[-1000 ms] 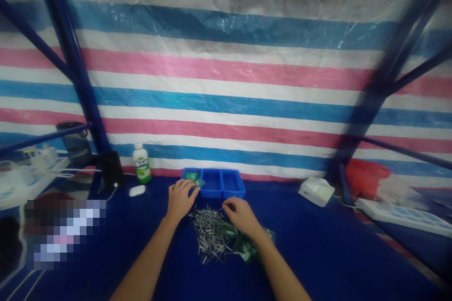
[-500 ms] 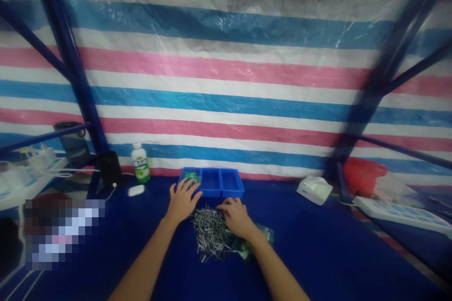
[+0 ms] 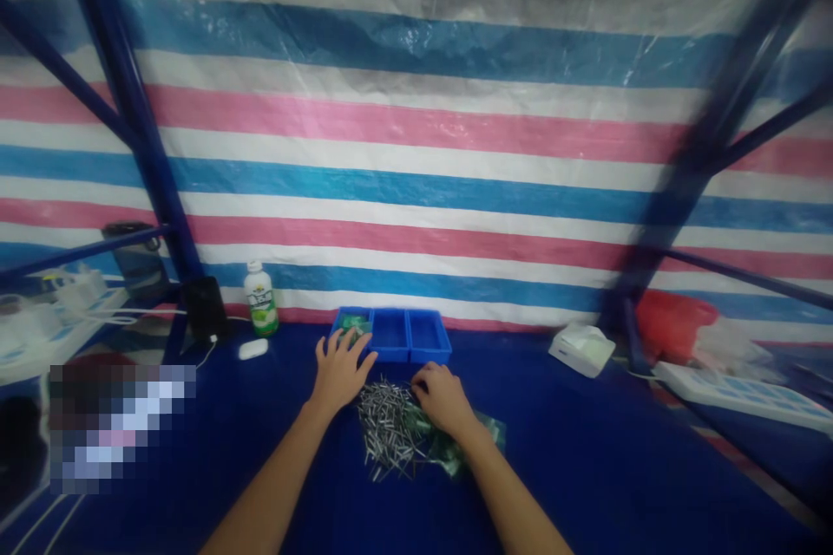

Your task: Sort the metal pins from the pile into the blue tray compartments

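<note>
A heap of thin silvery metal pins, perhaps rivets or nails, lies on the dark blue table. My left hand rests at the near edge of the left blue tray, fingers spread, with nothing visible in it. Small green packets lie in that tray. Right of the heap's top, my right hand has its fingers curled in and pressed together; whatever they hold is hidden. Below its wrist, crumpled green see-through plastic bags lie partly under the forearm.
Two more blue trays, a middle one and a right one, adjoin the left one. A white bottle, a small white case and a black device stand left. Rightward are a tissue pack and a power strip.
My right hand has drawn back slightly to the right from the heap's top, its fingers curling in more. My left hand stays spread by the left tray.
</note>
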Demonstrator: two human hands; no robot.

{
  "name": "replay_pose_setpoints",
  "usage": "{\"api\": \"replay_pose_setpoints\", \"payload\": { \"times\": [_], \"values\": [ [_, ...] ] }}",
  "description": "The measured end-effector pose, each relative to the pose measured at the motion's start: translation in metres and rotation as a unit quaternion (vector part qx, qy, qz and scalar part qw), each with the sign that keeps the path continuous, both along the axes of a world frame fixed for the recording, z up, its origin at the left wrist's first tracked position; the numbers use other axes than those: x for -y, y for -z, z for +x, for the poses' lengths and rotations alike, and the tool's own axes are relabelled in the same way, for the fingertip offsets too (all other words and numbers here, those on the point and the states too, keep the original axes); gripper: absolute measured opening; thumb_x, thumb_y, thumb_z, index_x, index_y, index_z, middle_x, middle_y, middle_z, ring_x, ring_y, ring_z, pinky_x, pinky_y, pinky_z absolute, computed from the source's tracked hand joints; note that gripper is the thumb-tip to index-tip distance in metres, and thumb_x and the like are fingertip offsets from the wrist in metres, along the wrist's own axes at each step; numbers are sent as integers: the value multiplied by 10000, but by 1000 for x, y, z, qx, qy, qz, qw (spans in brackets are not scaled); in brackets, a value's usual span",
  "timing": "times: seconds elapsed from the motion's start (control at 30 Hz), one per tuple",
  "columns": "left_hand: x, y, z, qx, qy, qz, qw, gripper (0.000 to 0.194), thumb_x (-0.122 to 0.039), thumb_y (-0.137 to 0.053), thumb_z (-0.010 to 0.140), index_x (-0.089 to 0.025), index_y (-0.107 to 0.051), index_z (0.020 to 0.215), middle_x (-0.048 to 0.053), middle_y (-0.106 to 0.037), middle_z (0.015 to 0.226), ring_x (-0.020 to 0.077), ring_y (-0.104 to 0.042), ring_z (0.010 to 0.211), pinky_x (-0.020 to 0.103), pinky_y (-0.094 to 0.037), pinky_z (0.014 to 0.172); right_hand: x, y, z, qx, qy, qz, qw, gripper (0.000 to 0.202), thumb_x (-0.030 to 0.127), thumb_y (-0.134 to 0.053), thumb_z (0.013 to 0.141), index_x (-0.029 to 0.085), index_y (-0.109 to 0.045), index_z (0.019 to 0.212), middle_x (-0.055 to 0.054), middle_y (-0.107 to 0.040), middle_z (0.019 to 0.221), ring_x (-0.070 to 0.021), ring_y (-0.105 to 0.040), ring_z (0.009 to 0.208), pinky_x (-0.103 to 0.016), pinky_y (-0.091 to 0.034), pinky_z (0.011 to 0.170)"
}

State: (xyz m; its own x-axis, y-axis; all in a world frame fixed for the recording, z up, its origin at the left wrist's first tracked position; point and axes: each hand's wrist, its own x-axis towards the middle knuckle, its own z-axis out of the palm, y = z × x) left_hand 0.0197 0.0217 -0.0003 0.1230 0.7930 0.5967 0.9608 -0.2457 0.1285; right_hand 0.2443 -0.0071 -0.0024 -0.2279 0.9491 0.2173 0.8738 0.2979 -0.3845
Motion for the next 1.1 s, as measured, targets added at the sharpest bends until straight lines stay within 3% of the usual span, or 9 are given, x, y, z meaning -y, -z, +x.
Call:
{"api": "replay_pose_setpoints", "payload": {
  "times": [0.6, 0.8, 1.1],
  "values": [
    [-2, 2, 3, 41, 0, -2, 999, 397, -449, -466, 944, -241, -617, 1246, 99, -604, 1320, 304, -433, 1285, 556, -212, 1113, 0, 0, 0, -1, -4, -1, 1000, 195, 233, -535, 888, 258, -722, 937, -45, -657, 1051, -215, -566, 979, -299, -380, 783],
    [2, 1, 3, 27, -3, -9, 1000, 367, -473, -504, 922, -302, -624, 1224, 77, -598, 1325, 317, -412, 1294, 611, -192, 1103, 0, -1, 0, 9, -1, -4, 1000, 184, 230, -542, 889, 256, -719, 933, -46, -653, 1059, -208, -572, 988, -289, -383, 789],
    [-3, 3, 5, 34, -20, -12, 999, 358, -447, -456, 949, -244, -660, 1163, 106, -646, 1245, 339, -437, 1261, 681, -157, 1084, -1, 1, 1, 1, -6, 5, 1000, 196, 229, -532, 886, 260, -720, 929, -44, -658, 1044, -215, -570, 971, -298, -378, 777]
  ]
}}
